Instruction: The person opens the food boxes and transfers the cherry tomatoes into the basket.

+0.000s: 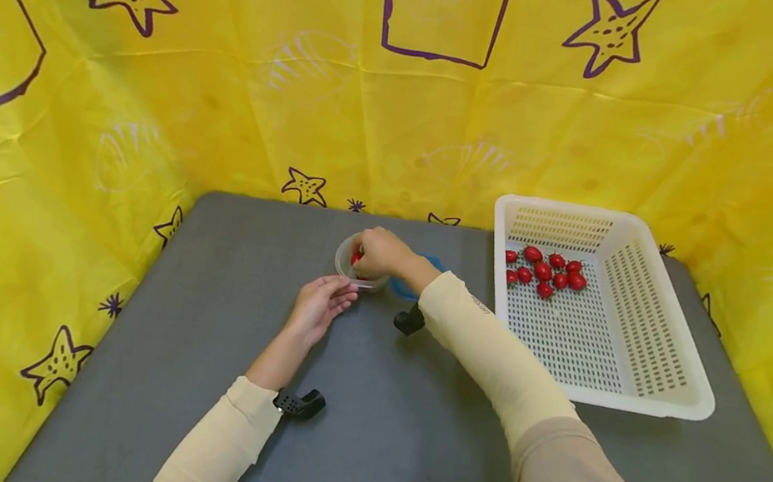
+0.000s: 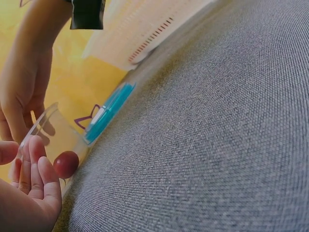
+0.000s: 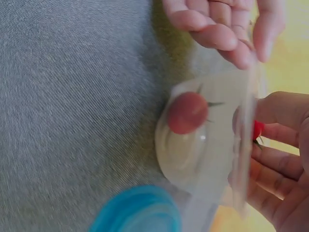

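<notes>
A clear round plastic container (image 1: 344, 260) stands on the grey table, with a red cherry tomato (image 3: 187, 112) visible through its wall. My left hand (image 1: 318, 308) pinches the container's near rim between thumb and fingers. From the right, my right hand (image 1: 382, 254) reaches over the container's mouth and holds another cherry tomato (image 3: 258, 129) in its fingertips, partly hidden by them. Just right of the container lies a blue lid (image 1: 400, 288), partly covered by the right forearm in the head view.
On the right of the table stands a white perforated plastic basket (image 1: 675, 337), with several cherry tomatoes (image 1: 543, 272) towards its far left corner. A yellow patterned cloth (image 1: 403, 134) hangs behind and beside the table (image 1: 355, 438).
</notes>
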`<state>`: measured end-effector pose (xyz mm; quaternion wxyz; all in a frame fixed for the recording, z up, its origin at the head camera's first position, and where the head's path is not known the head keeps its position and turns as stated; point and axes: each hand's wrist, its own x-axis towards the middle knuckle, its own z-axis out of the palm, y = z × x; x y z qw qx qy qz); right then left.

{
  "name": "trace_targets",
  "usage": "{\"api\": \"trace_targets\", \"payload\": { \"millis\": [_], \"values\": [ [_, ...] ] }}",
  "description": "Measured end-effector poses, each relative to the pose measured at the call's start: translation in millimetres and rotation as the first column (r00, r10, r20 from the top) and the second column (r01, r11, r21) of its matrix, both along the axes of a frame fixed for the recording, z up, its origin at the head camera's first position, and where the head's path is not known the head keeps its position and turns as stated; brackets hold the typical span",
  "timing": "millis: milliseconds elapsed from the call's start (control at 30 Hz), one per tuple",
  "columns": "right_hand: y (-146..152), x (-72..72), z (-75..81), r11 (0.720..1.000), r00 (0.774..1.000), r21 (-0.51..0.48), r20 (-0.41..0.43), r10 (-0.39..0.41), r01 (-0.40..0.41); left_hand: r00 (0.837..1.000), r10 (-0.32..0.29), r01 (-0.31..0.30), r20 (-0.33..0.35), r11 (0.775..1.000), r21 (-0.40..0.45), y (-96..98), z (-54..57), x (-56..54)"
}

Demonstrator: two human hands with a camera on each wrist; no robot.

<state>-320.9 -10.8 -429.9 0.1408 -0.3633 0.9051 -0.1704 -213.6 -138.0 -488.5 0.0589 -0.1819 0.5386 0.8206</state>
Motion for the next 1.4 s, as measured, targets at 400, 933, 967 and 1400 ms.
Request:
{"api": "trace_targets", "payload": {
  "millis": [400, 933, 967, 1400],
  "values": [
    [22.5, -8.2, 28.6, 0.999, 0.999, -0.038, -0.047, 0.001, -0.003, 1.0, 0.0, 0.0, 0.011, 1.0, -0.005, -1.3, 0.3, -2.1],
    [83.5, -16.3, 73.3, 0.996, 0.996, -0.06, -0.065, -0.068, 0.064, 1.0, 0.009, -0.009, 0.008, 1.0, 0.009, 1.2, 0.7, -2.6],
    [88.0, -17.2, 75.2, 0.996, 0.995, -0.065, -0.074, -0.072, 0.067, 1.0, 0.009, -0.009, 0.007, 1.0, 0.009, 1.3, 0.6, -2.7],
    [131.2, -19.0, 85.7, 0.986, 0.975, -0.085, -0.158, -0.155, 0.143, 1.0, 0.009, -0.009, 0.011, 1.0, -0.004, 2.5, -1.1, 0.0]
  ]
}}
